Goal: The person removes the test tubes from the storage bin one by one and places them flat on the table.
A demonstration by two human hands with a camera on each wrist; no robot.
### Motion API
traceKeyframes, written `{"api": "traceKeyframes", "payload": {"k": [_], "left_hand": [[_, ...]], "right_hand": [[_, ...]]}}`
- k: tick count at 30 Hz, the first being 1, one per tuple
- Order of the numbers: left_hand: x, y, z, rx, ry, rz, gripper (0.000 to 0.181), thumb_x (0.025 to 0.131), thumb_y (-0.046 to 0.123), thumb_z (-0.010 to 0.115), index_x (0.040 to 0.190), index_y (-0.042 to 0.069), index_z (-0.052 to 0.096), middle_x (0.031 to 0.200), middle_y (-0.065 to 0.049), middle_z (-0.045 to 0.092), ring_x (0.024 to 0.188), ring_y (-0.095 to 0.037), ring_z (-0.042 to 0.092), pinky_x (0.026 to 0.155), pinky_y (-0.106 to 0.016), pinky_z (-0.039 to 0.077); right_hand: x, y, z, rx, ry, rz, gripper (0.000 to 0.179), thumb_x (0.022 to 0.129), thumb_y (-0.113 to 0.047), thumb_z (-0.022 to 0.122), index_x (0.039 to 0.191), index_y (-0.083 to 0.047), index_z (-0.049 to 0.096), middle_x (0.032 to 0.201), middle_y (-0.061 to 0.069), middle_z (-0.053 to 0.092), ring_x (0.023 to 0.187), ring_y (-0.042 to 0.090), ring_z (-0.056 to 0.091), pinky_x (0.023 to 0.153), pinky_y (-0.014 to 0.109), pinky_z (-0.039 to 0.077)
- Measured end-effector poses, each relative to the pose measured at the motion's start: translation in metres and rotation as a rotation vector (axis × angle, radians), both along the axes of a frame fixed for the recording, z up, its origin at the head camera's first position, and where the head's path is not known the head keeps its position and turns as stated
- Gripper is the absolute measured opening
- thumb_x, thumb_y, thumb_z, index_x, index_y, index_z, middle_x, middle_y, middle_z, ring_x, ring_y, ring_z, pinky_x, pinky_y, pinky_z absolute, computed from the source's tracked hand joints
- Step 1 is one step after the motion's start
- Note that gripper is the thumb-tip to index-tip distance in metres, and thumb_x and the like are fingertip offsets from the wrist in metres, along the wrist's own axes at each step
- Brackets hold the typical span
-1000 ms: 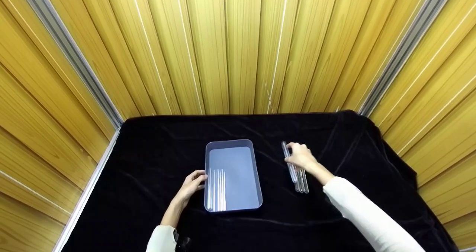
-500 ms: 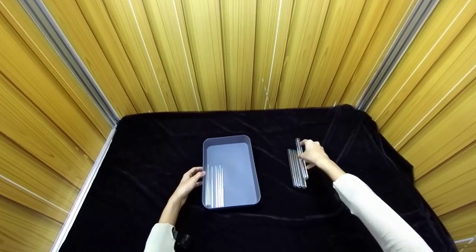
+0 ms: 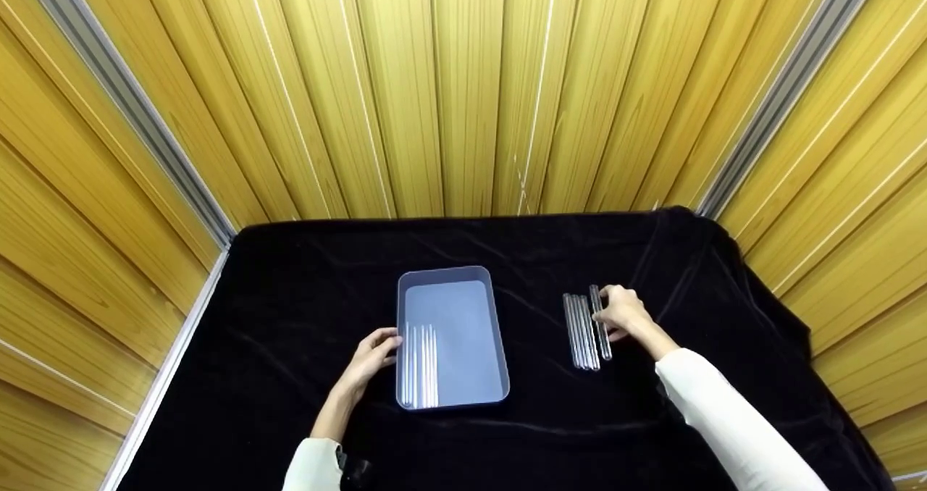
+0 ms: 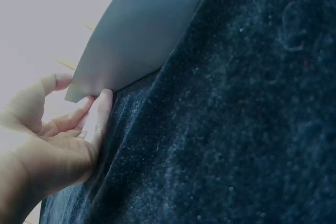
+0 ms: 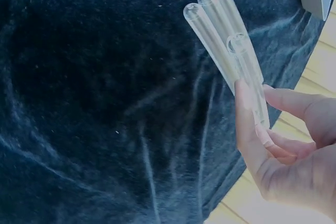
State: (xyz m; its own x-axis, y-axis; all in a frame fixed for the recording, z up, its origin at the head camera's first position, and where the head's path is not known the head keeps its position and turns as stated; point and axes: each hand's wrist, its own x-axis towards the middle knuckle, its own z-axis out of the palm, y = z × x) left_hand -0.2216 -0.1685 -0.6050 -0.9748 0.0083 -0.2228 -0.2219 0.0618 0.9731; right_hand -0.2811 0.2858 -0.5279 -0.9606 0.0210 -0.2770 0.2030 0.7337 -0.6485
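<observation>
My right hand (image 3: 626, 313) pinches a clear glass test tube (image 3: 600, 324) between thumb and fingers, just right of a row of similar tubes. Those several test tubes (image 3: 581, 335) lie side by side on the black cloth; their rounded ends face the camera in the right wrist view, near the held test tube (image 5: 247, 69). A shallow translucent blue-grey tray (image 3: 463, 346) sits left of them, with several clear tubes (image 3: 420, 364) lined up along its left side. My left hand (image 3: 371, 357) holds the tray's left wall, thumb at the rim and fingertips low against the outside (image 4: 126, 40).
Black velvety cloth (image 3: 550, 462) covers the table, with slight folds. Yellow wood-patterned panels (image 3: 463, 114) stand behind and on both sides, joined by grey metal strips at the corners. A dark device is strapped at my left wrist.
My right hand has carried its tube rightward from the left of the row, across it, and lowered it at the row's right side. My left hand stays at the tray.
</observation>
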Motion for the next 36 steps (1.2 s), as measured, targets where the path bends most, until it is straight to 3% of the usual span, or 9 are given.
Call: {"api": "traceKeyframes", "payload": {"k": [11, 20, 30, 36], "left_hand": [[-0.002, 0.001, -0.004, 0.000, 0.002, -0.001, 0.039, 0.099, 0.011, 0.059, 0.130, -0.011, 0.057, 0.124, -0.023, 0.062, 0.110, -0.024, 0.063, 0.098, -0.044, 0.058], [-0.001, 0.000, -0.003, -0.003, 0.002, -0.001, 0.039, 0.099, 0.011, 0.059, 0.131, -0.011, 0.056, 0.126, -0.023, 0.062, 0.112, -0.024, 0.062, 0.099, -0.043, 0.058], [-0.001, 0.001, 0.000, -0.002, -0.004, 0.033, 0.038, 0.099, 0.008, 0.058, 0.131, -0.013, 0.056, 0.122, -0.023, 0.062, 0.110, -0.025, 0.062, 0.098, -0.046, 0.058], [-0.002, 0.000, -0.002, 0.007, -0.005, 0.011, 0.039, 0.099, 0.012, 0.059, 0.131, -0.011, 0.056, 0.124, -0.022, 0.062, 0.110, -0.024, 0.063, 0.097, -0.043, 0.058]], "right_hand": [[0.002, 0.007, -0.021, -0.021, -0.047, -0.021, 0.052, 0.082, 0.007, 0.064, 0.132, 0.013, 0.053, 0.076, 0.015, 0.065, 0.056, 0.016, 0.067, 0.052, 0.034, 0.062], [0.004, 0.004, -0.026, -0.075, -0.060, -0.038, 0.054, 0.081, 0.008, 0.063, 0.133, 0.014, 0.050, 0.081, 0.021, 0.068, 0.058, 0.018, 0.069, 0.054, 0.036, 0.063], [0.001, 0.001, -0.027, -0.018, -0.039, -0.006, 0.054, 0.083, 0.003, 0.060, 0.134, 0.016, 0.051, 0.085, 0.021, 0.065, 0.060, 0.019, 0.071, 0.052, 0.031, 0.062], [-0.001, 0.002, -0.028, -0.023, -0.065, 0.001, 0.052, 0.085, 0.001, 0.059, 0.133, 0.017, 0.050, 0.087, 0.023, 0.070, 0.062, 0.017, 0.070, 0.054, 0.032, 0.063]]}}
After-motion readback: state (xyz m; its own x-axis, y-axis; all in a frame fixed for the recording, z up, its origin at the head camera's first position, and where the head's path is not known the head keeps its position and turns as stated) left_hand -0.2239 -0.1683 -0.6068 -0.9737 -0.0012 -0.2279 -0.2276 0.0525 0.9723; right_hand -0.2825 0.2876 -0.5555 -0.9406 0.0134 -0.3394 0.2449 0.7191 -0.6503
